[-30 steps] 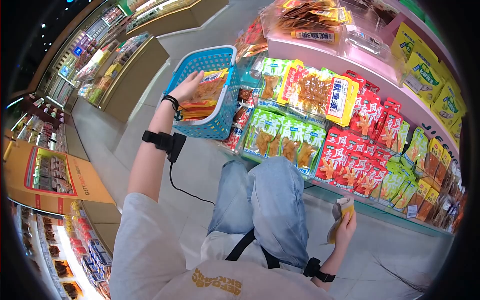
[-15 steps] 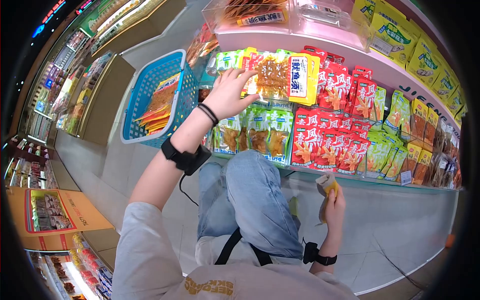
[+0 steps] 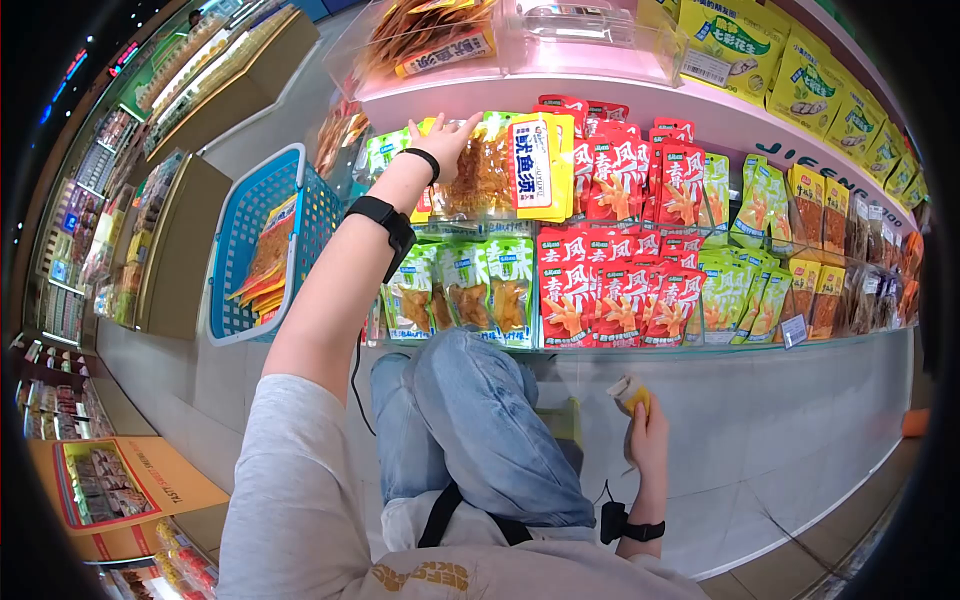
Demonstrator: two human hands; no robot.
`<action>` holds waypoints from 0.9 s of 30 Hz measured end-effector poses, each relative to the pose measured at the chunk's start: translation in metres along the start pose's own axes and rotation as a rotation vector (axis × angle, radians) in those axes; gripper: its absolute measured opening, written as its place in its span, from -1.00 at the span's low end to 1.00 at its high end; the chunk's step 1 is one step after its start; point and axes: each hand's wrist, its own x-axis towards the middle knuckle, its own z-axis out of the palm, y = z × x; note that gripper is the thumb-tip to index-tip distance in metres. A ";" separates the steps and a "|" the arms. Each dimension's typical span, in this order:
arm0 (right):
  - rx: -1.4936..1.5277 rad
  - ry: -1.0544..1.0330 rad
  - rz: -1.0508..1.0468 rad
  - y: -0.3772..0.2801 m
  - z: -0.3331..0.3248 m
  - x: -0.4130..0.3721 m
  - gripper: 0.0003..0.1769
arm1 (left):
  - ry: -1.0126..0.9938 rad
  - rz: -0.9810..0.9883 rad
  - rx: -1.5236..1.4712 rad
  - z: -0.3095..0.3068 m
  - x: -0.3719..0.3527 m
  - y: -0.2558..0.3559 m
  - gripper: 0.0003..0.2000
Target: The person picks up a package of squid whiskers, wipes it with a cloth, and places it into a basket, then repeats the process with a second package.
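Note:
My left hand (image 3: 445,148) reaches to the shelf, fingers spread over the top left of a clear and yellow bag of dried squid snack (image 3: 540,170). More yellow packs lie under that bag. Low on the right, my right hand (image 3: 648,440) is wrapped round a rolled yellow and pale packet (image 3: 630,396), its open-looking end pointing up and left. To the left of my left arm stands a blue shopping basket (image 3: 222,250) with a pale rim. Several orange and yellow snack packs (image 3: 268,262) lean in a stack inside it.
Green pouches (image 3: 465,290) and red pouches (image 3: 620,290) fill the glass-fronted lower shelf. A clear acrylic bin (image 3: 590,50) stands on the pink ledge above, beside yellow bags (image 3: 730,50). Other display stands (image 3: 190,250) line the left across the tiled floor.
The view has shifted, moving the shelf left in the picture. My left hand has moved onto the upper edge of the squid bag, fingers more spread. My right hand still holds the packet.

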 end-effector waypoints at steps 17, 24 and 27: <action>0.050 -0.015 -0.009 -0.021 -0.006 -0.006 -0.69 | 0.036 0.013 -0.102 -0.014 -0.008 -0.039 -0.64; -0.019 0.029 -0.136 -0.013 -0.004 -0.012 -0.70 | 0.280 0.105 0.026 -0.003 -0.046 -0.024 -0.62; -0.039 0.004 -0.094 -0.025 -0.005 -0.016 -0.70 | 0.235 0.097 0.016 0.006 -0.047 -0.015 -0.54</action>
